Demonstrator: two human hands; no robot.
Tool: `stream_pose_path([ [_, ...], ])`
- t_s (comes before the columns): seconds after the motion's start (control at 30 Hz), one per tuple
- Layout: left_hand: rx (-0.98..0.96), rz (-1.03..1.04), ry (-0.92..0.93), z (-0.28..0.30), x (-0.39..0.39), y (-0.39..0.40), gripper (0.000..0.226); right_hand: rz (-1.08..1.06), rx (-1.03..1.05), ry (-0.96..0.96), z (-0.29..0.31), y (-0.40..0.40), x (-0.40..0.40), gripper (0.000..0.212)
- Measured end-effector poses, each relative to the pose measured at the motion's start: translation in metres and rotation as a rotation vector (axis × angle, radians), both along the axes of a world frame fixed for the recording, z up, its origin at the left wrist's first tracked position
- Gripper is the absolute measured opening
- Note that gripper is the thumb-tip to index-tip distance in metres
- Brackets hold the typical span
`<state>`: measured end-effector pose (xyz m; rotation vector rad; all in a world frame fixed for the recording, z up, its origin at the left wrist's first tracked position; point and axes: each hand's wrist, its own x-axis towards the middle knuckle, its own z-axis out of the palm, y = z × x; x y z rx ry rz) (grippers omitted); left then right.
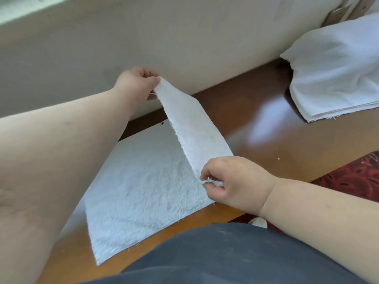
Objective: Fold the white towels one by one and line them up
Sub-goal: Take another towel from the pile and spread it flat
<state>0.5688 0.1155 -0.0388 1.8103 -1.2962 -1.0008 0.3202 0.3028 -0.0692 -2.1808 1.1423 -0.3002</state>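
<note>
A white terry towel (pixel 143 191) lies on the brown wooden table (pixel 287 144), with its right edge lifted off the surface. My left hand (pixel 137 85) pinches the far corner of that raised edge, close to the wall. My right hand (pixel 231 181) pinches the near corner of the same edge. The lifted strip stands up between the two hands, while the rest of the towel stays flat on the table.
A pile of white cloths (pixel 336 74) sits at the far right of the table against the beige wall (pixel 184 37). A red patterned surface (pixel 352 177) shows beyond the table's right edge. My dark clothing (pixel 225 257) fills the near foreground.
</note>
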Motion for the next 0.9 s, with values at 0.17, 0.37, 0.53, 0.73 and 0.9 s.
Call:
stream_pose_path([
  [0.17,0.019,-0.048,-0.139,-0.003,0.075,0.034,0.02,0.088,-0.021,-0.007,0.01,0.021,0.088,0.013],
  [0.37,0.01,0.008,-0.24,-0.006,0.155,0.075,0.025,0.306,-0.005,0.037,0.026,0.039,0.173,0.03],
  [0.53,-0.007,0.073,-0.204,-0.011,0.21,0.11,0.026,0.52,0.021,0.124,0.031,0.055,0.231,0.035],
  [0.73,0.07,0.115,-0.285,-0.047,0.254,0.138,0.027,0.67,0.102,0.295,0.001,0.065,0.29,0.029],
  [0.9,0.374,-0.084,-0.565,-0.098,0.272,0.129,0.045,0.683,0.21,0.399,-0.056,0.07,0.327,0.024],
])
